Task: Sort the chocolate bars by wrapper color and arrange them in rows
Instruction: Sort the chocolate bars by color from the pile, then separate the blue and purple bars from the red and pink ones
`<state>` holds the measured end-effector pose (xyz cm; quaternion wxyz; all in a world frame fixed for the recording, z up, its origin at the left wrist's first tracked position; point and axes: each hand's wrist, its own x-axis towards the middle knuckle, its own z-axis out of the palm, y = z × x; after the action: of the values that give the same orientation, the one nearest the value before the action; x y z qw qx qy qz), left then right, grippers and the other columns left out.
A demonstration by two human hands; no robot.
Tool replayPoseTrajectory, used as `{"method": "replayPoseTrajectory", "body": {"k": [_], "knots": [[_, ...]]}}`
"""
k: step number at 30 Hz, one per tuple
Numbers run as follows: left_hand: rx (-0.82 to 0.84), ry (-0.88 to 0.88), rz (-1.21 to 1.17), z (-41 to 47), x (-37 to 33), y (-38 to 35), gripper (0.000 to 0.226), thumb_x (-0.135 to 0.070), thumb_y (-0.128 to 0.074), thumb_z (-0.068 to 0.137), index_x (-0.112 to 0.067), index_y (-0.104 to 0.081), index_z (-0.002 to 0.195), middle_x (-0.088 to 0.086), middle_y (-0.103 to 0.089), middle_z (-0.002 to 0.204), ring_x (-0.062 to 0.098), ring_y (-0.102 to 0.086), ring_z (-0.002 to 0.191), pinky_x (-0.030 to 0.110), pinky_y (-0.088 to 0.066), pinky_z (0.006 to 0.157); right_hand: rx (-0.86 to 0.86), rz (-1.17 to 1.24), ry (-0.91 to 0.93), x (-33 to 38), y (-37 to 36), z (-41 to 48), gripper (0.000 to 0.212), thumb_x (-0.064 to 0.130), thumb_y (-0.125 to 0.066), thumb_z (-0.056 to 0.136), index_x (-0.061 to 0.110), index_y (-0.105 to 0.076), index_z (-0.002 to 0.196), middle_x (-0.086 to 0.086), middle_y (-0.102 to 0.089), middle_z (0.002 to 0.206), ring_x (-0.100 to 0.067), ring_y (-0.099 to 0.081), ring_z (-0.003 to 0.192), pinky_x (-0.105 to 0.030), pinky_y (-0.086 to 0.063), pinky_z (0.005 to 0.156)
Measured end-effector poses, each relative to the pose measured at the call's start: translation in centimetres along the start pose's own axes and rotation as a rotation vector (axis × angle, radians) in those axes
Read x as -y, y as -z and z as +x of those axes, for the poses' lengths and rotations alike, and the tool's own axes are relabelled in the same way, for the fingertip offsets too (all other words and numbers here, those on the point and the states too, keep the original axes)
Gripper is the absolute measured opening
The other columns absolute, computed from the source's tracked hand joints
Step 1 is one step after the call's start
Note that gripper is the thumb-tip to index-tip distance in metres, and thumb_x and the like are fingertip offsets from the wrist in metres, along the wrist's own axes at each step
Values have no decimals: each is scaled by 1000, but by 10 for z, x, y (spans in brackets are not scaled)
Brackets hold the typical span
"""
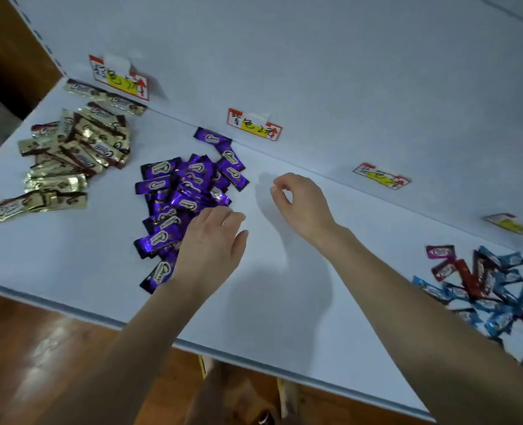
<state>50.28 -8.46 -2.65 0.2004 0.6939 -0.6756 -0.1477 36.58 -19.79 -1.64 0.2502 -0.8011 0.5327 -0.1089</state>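
Gold (70,154), purple (186,194), blue-red (493,289) bar heaps

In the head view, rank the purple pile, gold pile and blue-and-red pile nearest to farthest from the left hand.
1. purple pile, touching the left hand.
2. gold pile, off to the left.
3. blue-and-red pile, far right.

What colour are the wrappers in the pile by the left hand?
The pile is shiny purple with pale oval logos, clearest in the head view.
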Motion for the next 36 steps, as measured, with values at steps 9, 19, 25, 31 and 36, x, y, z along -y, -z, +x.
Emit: {"method": "replayPoseTrajectory", "body": {"k": [9, 19, 25, 31, 36], "knots": [[144, -257, -8, -1, -132, -69, 35, -24, -40, 80, -4, -70, 81, 10, -66, 75, 31, -64, 64, 34, -54, 57, -114, -49, -219, -143, 86, -113, 22, 15, -49, 93, 1, -65, 99, -14, -67, 98, -30, -59, 94, -42, -45, 84], [340, -196, 54, -35, -290, -144, 30, -21, -48, 97, -11, -59, 123, 5, -59, 121, 21, -54, 110, 29, -43, 90, -170, 65, -282, -270, 160, -257, 17, 11, -51, 93, 0, -64, 93, -10, -65, 90, -23, -57, 85, -35, -47, 77], [427, -197, 188, -5, -319, -160, 45, -25, -49, 97, -16, -40, 140, 2, -41, 144, 18, -38, 130, 26, -34, 102, -107, 107, -245, -301, 160, -283, 18, 14, -54, 91, 3, -67, 91, -9, -67, 88, -19, -56, 77, -31, -46, 74], [554, -255, 285, 31, -322, -186, 70, -41, -63, 86, -13, -33, 143, 7, -39, 145, 23, -36, 131, 35, -33, 106, -68, 42, -172, -317, 144, -278, 15, 13, -59, 89, 4, -68, 97, -9, -67, 96, -25, -56, 95, -32, -43, 85], [553, -238, 291, 39, -320, -196, 50, -39, -60, 88, -11, -48, 127, 8, -54, 118, 22, -50, 107, 31, -43, 90, 14, -80, -69, -317, 133, -256, 34, 15, -65, 85, 7, -60, 117, -8, -60, 119, -26, -48, 115, -34, -37, 97]]}}
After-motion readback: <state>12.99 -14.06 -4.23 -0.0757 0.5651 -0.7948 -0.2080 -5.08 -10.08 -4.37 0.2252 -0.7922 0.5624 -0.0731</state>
